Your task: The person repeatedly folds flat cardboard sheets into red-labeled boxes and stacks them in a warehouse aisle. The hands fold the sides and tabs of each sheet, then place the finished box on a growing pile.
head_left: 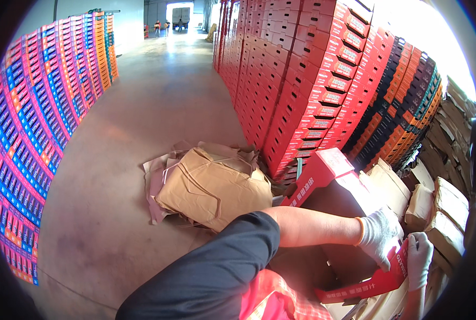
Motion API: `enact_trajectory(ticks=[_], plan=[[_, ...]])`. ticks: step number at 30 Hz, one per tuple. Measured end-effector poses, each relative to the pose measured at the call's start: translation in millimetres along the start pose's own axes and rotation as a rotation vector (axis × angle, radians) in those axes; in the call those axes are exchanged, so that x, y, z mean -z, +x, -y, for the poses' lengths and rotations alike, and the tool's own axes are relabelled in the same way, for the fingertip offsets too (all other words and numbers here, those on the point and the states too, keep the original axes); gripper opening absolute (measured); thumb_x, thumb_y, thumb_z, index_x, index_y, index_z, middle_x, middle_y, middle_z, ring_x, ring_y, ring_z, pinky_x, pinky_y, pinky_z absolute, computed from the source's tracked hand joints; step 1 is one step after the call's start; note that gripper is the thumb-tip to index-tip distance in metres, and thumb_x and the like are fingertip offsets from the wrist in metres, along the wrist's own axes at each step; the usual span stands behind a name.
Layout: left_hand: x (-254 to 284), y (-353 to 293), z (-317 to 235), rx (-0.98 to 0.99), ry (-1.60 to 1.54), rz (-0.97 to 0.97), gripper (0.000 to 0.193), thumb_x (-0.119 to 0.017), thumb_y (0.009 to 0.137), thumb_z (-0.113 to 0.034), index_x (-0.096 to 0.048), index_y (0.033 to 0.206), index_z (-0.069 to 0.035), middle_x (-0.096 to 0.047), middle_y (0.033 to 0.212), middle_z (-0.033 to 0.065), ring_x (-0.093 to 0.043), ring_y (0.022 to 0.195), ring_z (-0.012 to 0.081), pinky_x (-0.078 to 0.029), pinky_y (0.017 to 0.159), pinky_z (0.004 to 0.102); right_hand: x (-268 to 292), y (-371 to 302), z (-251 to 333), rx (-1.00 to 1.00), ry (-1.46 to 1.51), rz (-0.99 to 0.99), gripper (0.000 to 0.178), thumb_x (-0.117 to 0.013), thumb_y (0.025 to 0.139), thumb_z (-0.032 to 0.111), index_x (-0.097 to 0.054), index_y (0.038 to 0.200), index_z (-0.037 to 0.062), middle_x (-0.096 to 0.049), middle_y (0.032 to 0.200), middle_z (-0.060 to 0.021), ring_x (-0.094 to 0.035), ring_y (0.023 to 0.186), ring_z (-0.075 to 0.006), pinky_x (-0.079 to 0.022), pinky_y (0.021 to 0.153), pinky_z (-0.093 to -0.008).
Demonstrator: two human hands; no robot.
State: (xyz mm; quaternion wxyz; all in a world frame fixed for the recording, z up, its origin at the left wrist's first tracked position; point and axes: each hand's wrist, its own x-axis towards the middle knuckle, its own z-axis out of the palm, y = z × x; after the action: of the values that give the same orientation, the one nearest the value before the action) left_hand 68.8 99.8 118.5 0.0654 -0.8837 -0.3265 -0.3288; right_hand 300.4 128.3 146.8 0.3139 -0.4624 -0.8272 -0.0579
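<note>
A red cardboard box with a brown inside lies tilted before me at the lower right, its folded end panel turned up at the far side. My left hand, in a white knit glove, reaches across it and is closed over the wall by the right corner. On the outer side of that same corner, my right hand, gloved too, has its fingers bent over the red edge. The two hands are close together but apart. My left fingertips are partly hidden against the panel.
Brown paper bundles lie on the concrete floor ahead. A tall stack of red boxes rises beyond, with black and orange crates to its right. Colourful crate stacks line the left. Wrapped packs sit beside my right hand.
</note>
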Motion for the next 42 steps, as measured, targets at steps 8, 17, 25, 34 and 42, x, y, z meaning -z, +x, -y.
enact_trajectory(ticks=[8, 17, 25, 34, 42], plan=[[-10, -7, 6, 0.048, -0.185, -0.003, 0.07, -0.078, 0.048, -0.065, -0.072, 0.08, -0.003, -0.068, 0.081, 0.0167, -0.066, 0.078, 0.0338, -0.052, 0.072, 0.0447, -2, 1, -1, 0.398, -0.279, 0.127, 0.032, -0.052, 0.095, 0.013, -0.051, 0.065, 0.0035, -0.053, 0.059, -0.0195, -0.053, 0.055, -0.0409, -0.037, 0.053, -0.0481], [-13, -20, -8, 0.144, -0.342, -0.159, 0.079, -0.081, 0.051, -0.058, -0.066, 0.102, 0.0, -0.065, 0.1, 0.0198, -0.061, 0.098, 0.0342, -0.049, 0.085, 0.0416, -52, 25, 6, -0.289, 0.511, 0.363, 0.013, -0.061, 0.084, 0.008, -0.068, 0.09, -0.0009, -0.064, 0.071, -0.0016, -0.058, 0.067, -0.0123, -0.049, 0.066, -0.0277], [-18, -54, 41, 0.19, -1.051, -0.39, 0.046, -0.061, 0.097, -0.02, -0.054, 0.136, 0.004, -0.061, 0.131, 0.0183, -0.064, 0.111, 0.0248, -0.05, 0.095, 0.0356, -8, 5, 92, 0.114, 0.275, 0.495, 0.073, -0.075, 0.059, 0.009, -0.058, 0.129, 0.0015, -0.064, 0.108, -0.0131, -0.062, 0.102, -0.02, -0.049, 0.091, -0.0328], [10, -225, 1, 0.249, -0.233, -0.534, 0.075, -0.054, 0.095, -0.053, -0.04, 0.149, -0.003, -0.044, 0.146, 0.0223, -0.043, 0.133, 0.0408, -0.025, 0.115, 0.0524, -64, -72, -74, -0.51, 1.279, 0.393, 0.054, -0.056, 0.077, 0.009, -0.054, 0.13, -0.0049, -0.066, 0.111, -0.0134, -0.068, 0.086, -0.0194, -0.055, 0.074, -0.029], [-36, -61, -13, -0.052, -0.19, -0.197, 0.092, -0.08, 0.065, -0.05, -0.05, 0.133, 0.005, -0.05, 0.133, 0.0293, -0.047, 0.125, 0.0479, -0.035, 0.109, 0.0542, -176, -141, -105, -0.53, 1.09, -0.065, 0.037, -0.048, 0.098, 0.022, -0.057, 0.126, -0.0012, -0.068, 0.105, -0.0095, -0.067, 0.091, -0.0188, -0.055, 0.081, -0.031]])
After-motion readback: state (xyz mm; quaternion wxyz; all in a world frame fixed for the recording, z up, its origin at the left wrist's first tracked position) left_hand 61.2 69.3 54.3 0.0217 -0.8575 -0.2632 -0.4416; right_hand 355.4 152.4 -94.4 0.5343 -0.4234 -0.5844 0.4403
